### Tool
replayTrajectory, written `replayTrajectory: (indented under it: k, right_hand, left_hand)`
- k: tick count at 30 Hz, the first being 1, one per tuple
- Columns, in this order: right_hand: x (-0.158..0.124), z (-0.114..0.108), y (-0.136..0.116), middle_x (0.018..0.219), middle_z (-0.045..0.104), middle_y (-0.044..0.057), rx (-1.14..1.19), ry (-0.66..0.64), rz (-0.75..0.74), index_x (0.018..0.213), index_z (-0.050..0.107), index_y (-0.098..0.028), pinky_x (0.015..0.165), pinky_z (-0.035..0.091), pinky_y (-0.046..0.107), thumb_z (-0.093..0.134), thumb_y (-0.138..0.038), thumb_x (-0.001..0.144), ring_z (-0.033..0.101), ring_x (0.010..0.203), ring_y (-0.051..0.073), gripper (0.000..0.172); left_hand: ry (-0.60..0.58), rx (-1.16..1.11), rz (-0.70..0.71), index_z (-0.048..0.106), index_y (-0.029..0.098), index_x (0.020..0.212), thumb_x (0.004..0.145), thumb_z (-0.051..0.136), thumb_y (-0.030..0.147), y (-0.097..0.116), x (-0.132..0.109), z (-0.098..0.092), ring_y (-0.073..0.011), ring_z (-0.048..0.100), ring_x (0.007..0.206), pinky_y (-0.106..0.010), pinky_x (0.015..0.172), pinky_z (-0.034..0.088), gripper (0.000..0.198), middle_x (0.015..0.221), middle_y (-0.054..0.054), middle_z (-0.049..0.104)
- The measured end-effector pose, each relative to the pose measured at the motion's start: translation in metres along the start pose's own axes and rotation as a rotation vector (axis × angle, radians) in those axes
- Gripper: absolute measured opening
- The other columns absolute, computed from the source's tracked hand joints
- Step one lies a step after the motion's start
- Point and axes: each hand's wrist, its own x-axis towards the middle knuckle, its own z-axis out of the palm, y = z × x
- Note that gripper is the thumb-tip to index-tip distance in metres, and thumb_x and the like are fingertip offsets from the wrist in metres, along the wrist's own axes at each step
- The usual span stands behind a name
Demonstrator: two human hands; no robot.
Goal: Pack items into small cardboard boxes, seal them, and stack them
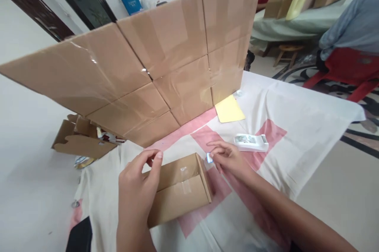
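Observation:
A small brown cardboard box (177, 200) lies in front of me, its top flaps meeting at a seam with a short strip of clear tape (186, 181) across it. My left hand (139, 183) is at the box's left end, thumb and forefinger pinched together; anything between them is too small to make out. Just past the right end, my right hand (227, 159) pinches a small blue-and-white piece (209, 157) between its fingertips. Beyond that hand sits a white plastic holder (251, 143), possibly a tape dispenser.
A tall taped cardboard panel (177, 62) stands along the far side of the table. A yellow sheet (230, 109) lies by its right end. On the left is an open carton (85, 145); a black object (79, 236) lies lower left. People sit beyond, near a red chair (352, 66).

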Motion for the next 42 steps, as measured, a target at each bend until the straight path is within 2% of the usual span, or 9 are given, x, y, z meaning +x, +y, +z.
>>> replayTrajectory:
  k: [4,11,15,21,28,32,34,38,42]
  right_hand:
    - [-0.001,0.000,0.013,0.064,0.066,-0.003,0.027,-0.126,0.185,0.079,0.068,-0.016,0.039,0.034,0.021,0.083,-0.046,0.071,0.049,0.040,0.007,0.035]
    - [0.001,-0.009,0.014,0.061,0.064,-0.002,0.094,-0.259,0.379,0.072,0.071,-0.015,0.043,0.026,0.021,0.083,-0.036,0.067,0.042,0.047,0.006,0.024]
    - [0.002,-0.003,0.018,0.068,0.069,0.001,0.150,-0.277,0.428,0.069,0.071,-0.014,0.046,0.028,0.021,0.084,-0.033,0.062,0.049,0.053,0.007,0.024]
    - [-0.003,0.003,0.019,0.062,0.066,-0.001,0.166,-0.241,0.526,0.069,0.069,-0.015,0.044,0.023,0.021,0.085,-0.034,0.062,0.038,0.046,0.005,0.027]
    - [-0.005,0.003,0.021,0.067,0.064,-0.001,0.074,-0.282,0.464,0.071,0.061,-0.017,0.047,0.027,0.023,0.075,-0.035,0.069,0.041,0.051,0.007,0.023]
    - [-0.006,-0.005,0.023,0.064,0.051,-0.006,-0.351,-0.100,0.208,0.070,0.044,-0.021,0.052,0.026,0.024,0.081,-0.031,0.068,0.042,0.059,0.010,0.038]
    - [-0.007,-0.009,0.022,0.063,0.048,-0.007,-0.494,-0.101,0.143,0.067,0.042,-0.021,0.052,0.023,0.025,0.081,-0.030,0.070,0.039,0.060,0.010,0.041]
    - [-0.007,-0.010,0.018,0.060,0.041,-0.008,-0.393,-0.203,0.186,0.064,0.040,-0.021,0.052,0.023,0.025,0.080,-0.036,0.075,0.035,0.058,0.009,0.044]
    - [-0.008,-0.004,0.018,0.062,0.042,-0.008,-0.409,-0.152,0.150,0.065,0.040,-0.020,0.053,0.023,0.025,0.076,-0.037,0.080,0.036,0.059,0.009,0.042]
  left_hand:
    - [-0.040,0.047,-0.105,0.068,0.028,0.084,0.091,0.056,0.047,-0.001,0.002,0.009,-0.0155,0.057,0.074,-0.029,0.075,0.043,0.023,0.080,0.005,0.070]
    - [-0.126,0.180,-0.279,0.069,0.032,0.084,0.088,0.056,0.056,-0.001,0.002,0.009,-0.0162,0.055,0.077,-0.029,0.074,0.041,0.028,0.082,0.006,0.069]
    - [-0.114,0.145,-0.282,0.070,0.030,0.083,0.085,0.058,0.056,0.002,0.003,0.011,-0.0175,0.057,0.080,-0.031,0.081,0.042,0.028,0.084,0.005,0.071]
    - [-0.121,0.114,-0.295,0.069,0.028,0.087,0.088,0.057,0.050,0.017,0.001,0.012,-0.0189,0.058,0.081,-0.032,0.083,0.042,0.025,0.083,0.003,0.067]
    - [-0.167,0.118,-0.317,0.068,0.028,0.089,0.090,0.057,0.048,0.026,-0.001,0.013,-0.0195,0.057,0.083,-0.032,0.082,0.040,0.023,0.087,0.002,0.066]
    - [-0.200,0.152,-0.308,0.068,0.029,0.091,0.091,0.056,0.048,0.026,0.000,0.015,-0.0190,0.058,0.083,-0.032,0.081,0.041,0.023,0.088,0.003,0.068]
    - [-0.213,0.167,-0.315,0.068,0.029,0.091,0.092,0.056,0.048,0.027,0.000,0.016,-0.0184,0.058,0.082,-0.031,0.080,0.041,0.023,0.088,0.003,0.067]
    - [-0.226,0.164,-0.342,0.067,0.029,0.092,0.092,0.056,0.048,0.027,0.000,0.017,-0.0168,0.057,0.078,-0.030,0.077,0.041,0.022,0.088,0.004,0.067]
    - [-0.234,0.182,-0.309,0.069,0.030,0.094,0.092,0.056,0.049,0.025,0.000,0.018,-0.0178,0.058,0.082,-0.031,0.080,0.041,0.023,0.089,0.003,0.067]
